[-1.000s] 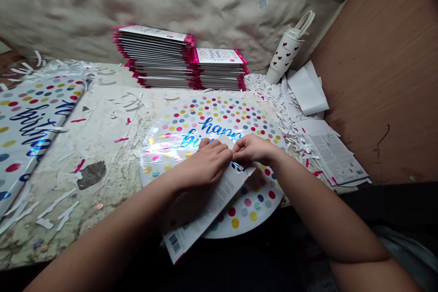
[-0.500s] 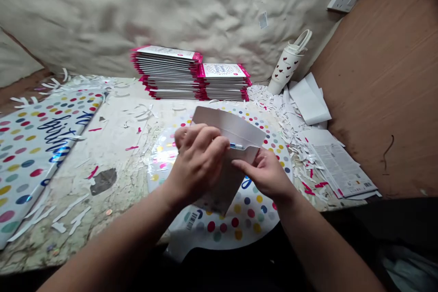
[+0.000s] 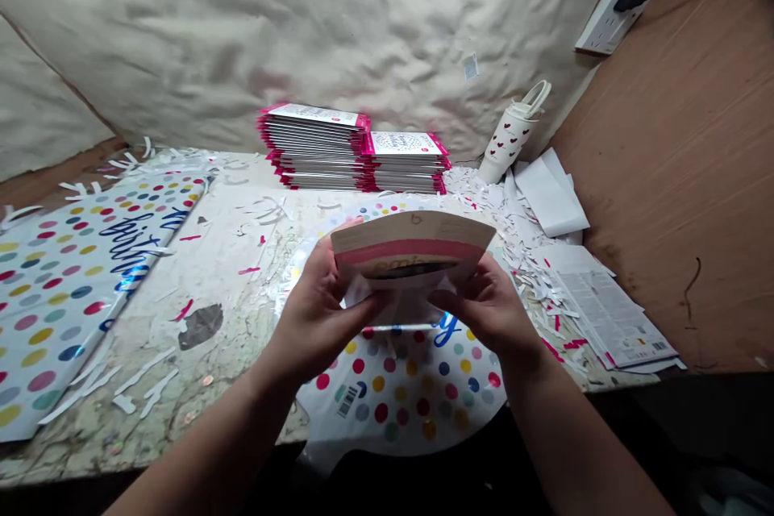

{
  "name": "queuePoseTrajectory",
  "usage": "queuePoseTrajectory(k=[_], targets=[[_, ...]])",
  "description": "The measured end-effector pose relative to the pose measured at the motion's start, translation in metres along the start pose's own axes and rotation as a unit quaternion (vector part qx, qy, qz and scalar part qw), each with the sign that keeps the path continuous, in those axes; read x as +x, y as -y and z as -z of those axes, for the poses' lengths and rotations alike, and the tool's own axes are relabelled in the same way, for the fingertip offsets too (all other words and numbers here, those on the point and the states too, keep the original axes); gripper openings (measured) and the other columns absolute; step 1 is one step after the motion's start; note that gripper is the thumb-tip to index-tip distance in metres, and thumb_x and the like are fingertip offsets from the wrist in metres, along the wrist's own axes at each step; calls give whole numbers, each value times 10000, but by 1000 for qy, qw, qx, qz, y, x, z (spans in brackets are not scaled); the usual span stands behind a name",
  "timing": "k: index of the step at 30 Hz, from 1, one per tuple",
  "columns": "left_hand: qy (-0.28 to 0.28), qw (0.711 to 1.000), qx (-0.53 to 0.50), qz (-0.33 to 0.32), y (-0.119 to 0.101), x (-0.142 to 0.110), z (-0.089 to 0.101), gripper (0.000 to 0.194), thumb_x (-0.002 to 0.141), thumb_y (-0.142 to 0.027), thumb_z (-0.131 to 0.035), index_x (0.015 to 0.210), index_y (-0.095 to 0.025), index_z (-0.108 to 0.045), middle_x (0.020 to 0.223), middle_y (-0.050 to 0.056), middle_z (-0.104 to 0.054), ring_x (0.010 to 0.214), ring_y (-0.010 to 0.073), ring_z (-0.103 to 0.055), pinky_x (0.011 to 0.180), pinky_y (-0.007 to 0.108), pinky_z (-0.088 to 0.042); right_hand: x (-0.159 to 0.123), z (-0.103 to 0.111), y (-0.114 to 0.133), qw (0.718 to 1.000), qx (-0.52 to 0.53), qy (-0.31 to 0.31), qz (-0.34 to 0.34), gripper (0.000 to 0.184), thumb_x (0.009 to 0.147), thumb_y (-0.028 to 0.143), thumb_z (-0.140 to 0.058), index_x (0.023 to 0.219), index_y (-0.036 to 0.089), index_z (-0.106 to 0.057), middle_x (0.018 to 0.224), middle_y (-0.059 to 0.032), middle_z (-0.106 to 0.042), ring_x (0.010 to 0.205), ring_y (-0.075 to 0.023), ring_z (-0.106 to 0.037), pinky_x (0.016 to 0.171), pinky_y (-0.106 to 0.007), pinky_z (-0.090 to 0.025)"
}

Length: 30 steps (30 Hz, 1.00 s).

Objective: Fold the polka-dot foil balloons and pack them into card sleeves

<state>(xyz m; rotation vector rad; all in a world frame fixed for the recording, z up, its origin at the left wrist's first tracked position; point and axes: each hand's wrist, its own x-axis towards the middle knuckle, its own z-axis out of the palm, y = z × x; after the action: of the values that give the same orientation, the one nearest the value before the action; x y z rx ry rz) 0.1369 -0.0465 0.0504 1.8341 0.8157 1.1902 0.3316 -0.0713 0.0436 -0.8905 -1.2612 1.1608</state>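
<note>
A round foil balloon (image 3: 399, 403) lies at the front of the scuffed counter (image 3: 218, 290), below a card packet (image 3: 411, 246) held between the left hand (image 3: 320, 314) and right hand (image 3: 489, 310). A second foil balloon (image 3: 72, 298) lies to its left. Two paper-backed stacks of packets (image 3: 356, 153) stand behind it, with a slim tumbler (image 3: 505, 137) to their right. Shredded paper strips (image 3: 501, 234) and printed paper sheets (image 3: 610, 314) lie right of the round balloon.

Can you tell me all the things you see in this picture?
Packet stacks: two, pink and white, back of table.
Round foil balloon: one, colourful dots, under the hands.
Dotted foil balloon: one, white with blue writing, table's left.
Heart bottle: one, white with red hearts, back right.
Printed papers: one pile, white, table's right.
Paper scraps: many, white, around the table.
Wall socket strip: one, white, top right.
Card sleeve: one, cream and pink, held up.
Left hand: one, holding the sleeve.
Right hand: one, holding the sleeve.
</note>
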Motion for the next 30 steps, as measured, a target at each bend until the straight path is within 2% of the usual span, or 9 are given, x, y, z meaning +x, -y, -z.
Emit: queuePoseTrajectory(k=[3,5,8,9,11,13,16,24,30], targets=[[-18,982,-160,98,-6,-1,4,375,724,-219,-693,1075,-206,-564,1002,47,-669,938,244,-620,814,388,-518,6,6,7,1000,-4,-28,3,338,656,263,-747,964,262,-609,945,-3,-681,899,-197,-627,800,-328,-502],[-9,964,-199,176,-3,-3,6,244,731,-249,-683,958,-173,-635,891,41,-693,877,233,-631,802,366,-509,16,11,4,999,-4,-13,-30,231,734,378,-668,895,217,-631,853,-25,-686,805,-196,-637,725,-326,-513],[32,930,-223,290,12,-8,6,181,756,-314,-638,739,-134,-643,682,26,-661,663,155,-612,644,264,-497,31,18,-10,990,-100,-9,-96,393,852,504,-444,783,166,-632,664,-35,-640,627,-179,-604,587,-309,-493],[41,918,-228,323,19,-11,4,208,749,-325,-636,677,-131,-616,589,6,-619,548,115,-565,538,218,-459,33,19,-15,979,-180,-35,-93,405,864,497,-419,770,162,-628,645,-33,-624,609,-175,-587,578,-305,-483],[41,896,-228,380,32,-19,-3,230,722,-327,-640,623,-134,-561,456,-33,-522,385,66,-441,384,171,-322,30,15,-25,931,-357,-78,-21,313,868,410,-450,788,163,-624,696,-39,-624,658,-177,-577,633,-312,-475],[13,882,-222,416,40,-29,-11,203,697,-314,-640,653,-140,-545,407,-50,-484,329,60,-393,343,165,-253,18,5,-31,880,-467,-39,75,182,864,277,-478,848,173,-627,807,-52,-639,764,-184,-580,727,-318,-466],[-13,878,-223,423,44,-39,-22,197,690,-313,-633,694,-132,-555,414,-38,-505,349,76,-430,359,169,-280,-3,-14,-35,853,-497,75,143,177,856,154,-469,891,182,-641,877,-61,-647,843,-179,-581,773,-299,-465],[4,901,-219,374,38,-46,-29,260,750,-310,-605,577,-141,-509,401,-47,-470,380,61,-408,391,167,-289,-10,-27,-40,824,-537,90,158,189,855,117,-438,839,138,-624,852,-96,-632,843,-205,-569,767,-328,-467],[13,885,-231,404,37,-47,-28,223,752,-326,-585,640,-136,-549,403,-26,-522,352,86,-447,375,181,-323,-6,-12,-37,880,-459,67,102,152,878,156,-451,912,172,-599,880,-45,-654,840,-151,-592,771,-259,-468]])
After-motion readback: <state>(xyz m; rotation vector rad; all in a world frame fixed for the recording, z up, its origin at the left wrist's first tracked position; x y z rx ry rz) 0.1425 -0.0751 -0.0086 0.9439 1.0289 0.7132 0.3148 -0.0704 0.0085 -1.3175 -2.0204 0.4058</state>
